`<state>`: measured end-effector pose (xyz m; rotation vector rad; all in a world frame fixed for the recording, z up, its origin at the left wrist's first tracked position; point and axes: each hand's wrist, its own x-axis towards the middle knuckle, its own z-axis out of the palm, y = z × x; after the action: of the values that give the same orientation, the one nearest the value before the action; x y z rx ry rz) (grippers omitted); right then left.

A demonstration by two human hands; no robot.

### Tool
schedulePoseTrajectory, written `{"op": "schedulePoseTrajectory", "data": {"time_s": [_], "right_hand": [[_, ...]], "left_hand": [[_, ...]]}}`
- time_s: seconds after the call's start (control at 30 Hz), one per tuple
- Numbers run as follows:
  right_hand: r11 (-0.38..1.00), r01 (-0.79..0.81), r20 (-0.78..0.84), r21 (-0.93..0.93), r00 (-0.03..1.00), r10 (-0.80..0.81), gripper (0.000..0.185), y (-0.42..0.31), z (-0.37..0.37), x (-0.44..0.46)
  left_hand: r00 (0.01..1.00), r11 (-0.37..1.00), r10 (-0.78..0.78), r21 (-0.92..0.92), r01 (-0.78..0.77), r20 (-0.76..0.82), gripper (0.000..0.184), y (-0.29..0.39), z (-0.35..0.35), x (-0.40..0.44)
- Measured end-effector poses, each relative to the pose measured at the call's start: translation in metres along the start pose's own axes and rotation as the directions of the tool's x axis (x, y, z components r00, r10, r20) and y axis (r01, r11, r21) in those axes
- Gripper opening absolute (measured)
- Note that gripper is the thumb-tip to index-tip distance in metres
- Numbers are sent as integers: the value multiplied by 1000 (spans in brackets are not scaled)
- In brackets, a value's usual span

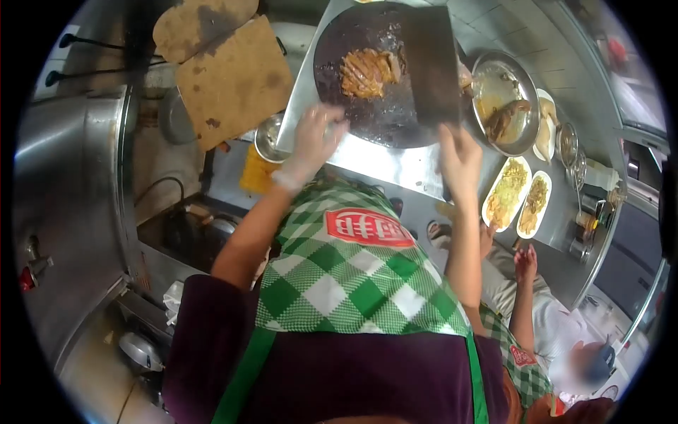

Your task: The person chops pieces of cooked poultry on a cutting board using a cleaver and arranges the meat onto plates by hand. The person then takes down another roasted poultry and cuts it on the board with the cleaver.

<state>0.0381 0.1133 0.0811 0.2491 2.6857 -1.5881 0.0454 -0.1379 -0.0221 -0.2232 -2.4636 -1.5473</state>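
Grips the cleaver (432, 71) in the right hand (460, 159), with fingers closed by the blade's lower corner; cannot tell the exact hold, with the handle mostly hidden. Holds the broad blade over the right part of the round board (374, 120), just beside the meat (364, 74), probably to have the steel close without covering the food. Holds the left hand (320, 136) half-open and blurred at the board's near left edge, apart from the meat, with nothing seen in it; likely placed so for clearance from the blade. Has the meat bunched on the board, perhaps for firm backing. Has the board on a metal tray (417, 166), seemingly to catch juice. Has a pan (521, 134) with a brown piece (503, 121) just right of the board, apparently for easy reach. Has two dishes (486, 210) of food nearer on the right, close to a co-worker's hand (525, 263).
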Motion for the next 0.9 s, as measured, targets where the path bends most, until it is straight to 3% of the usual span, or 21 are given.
{"op": "schedulePoseTrajectory", "data": {"time_s": [0.07,0.1,0.2,0.33,0.4,0.5,0.6,0.67,0.83,0.9], "right_hand": [[984,-131,0,120,991,132,25,4,-20,-13],[981,-126,-38,149,990,133,26,8,-24,-15],[973,-124,-95,195,985,145,27,14,-34,-29],[970,-113,-126,213,982,142,27,24,-43,-35],[951,-116,-90,286,985,148,25,35,-44,-36],[797,-369,101,478,924,368,22,31,-48,-58],[701,-560,260,442,828,497,21,63,-41,-90],[599,-661,339,452,748,570,21,67,-25,-105],[467,-700,414,540,704,577,19,78,10,-118],[424,-713,440,559,688,577,19,80,22,-116]], "left_hand": [[931,924,227,240,-298,285,32,-39,-19,-38],[892,910,230,240,-339,388,39,-37,-24,-39],[920,946,184,192,-261,346,39,-26,-14,-37],[958,932,273,226,-285,86,39,-14,-7,22],[938,911,324,225,-345,124,38,-15,-6,55],[904,877,379,234,-419,198,40,-19,-4,89],[873,851,389,249,-463,293,45,-30,-7,99],[832,815,410,259,-518,374,60,-36,-7,105],[791,762,468,274,-587,395,80,-37,-8,117],[775,773,422,260,-579,470,82,-45,-8,122]]}}
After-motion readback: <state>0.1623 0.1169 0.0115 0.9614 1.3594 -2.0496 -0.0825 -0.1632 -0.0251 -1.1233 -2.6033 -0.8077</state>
